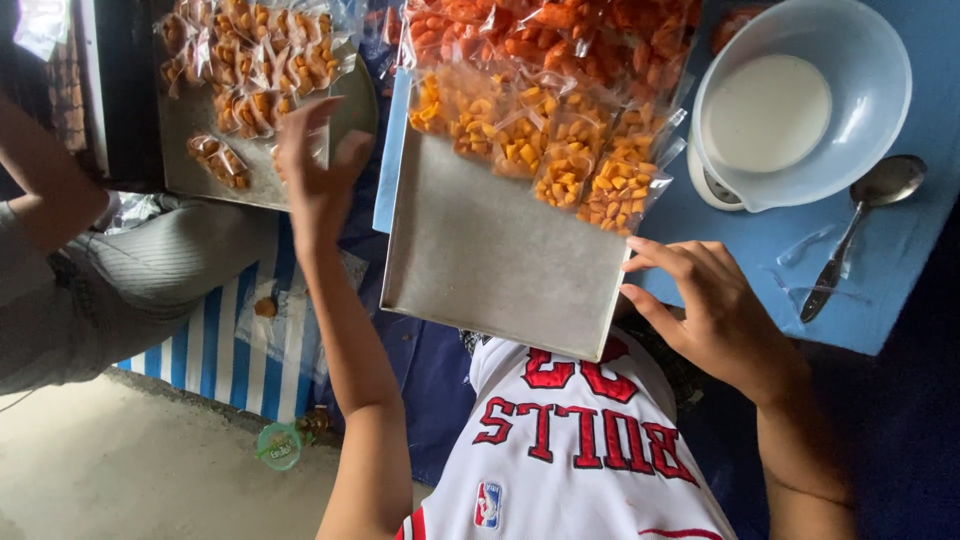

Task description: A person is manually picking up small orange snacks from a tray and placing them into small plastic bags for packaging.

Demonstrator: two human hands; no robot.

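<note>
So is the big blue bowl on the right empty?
No, the blue bowl holds a pool of white liquid, and a metal spoon lies beside it on the blue table.

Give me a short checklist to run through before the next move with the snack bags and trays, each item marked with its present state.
1. Right hand steadying the near metal tray: ok, fingers at its right edge.
2. Left hand free of a bag: cannot tell, it is raised and open over the far tray, blurred.
3. Bare room on the near tray: ok, its lower half is bare.
4. Orange snack bags lying within the tray: not ok, some overhang the right edge.
5. Bowl of white liquid and spoon apart from the trays: ok.
6. Another person's arm apart from the trays: ok.
</note>
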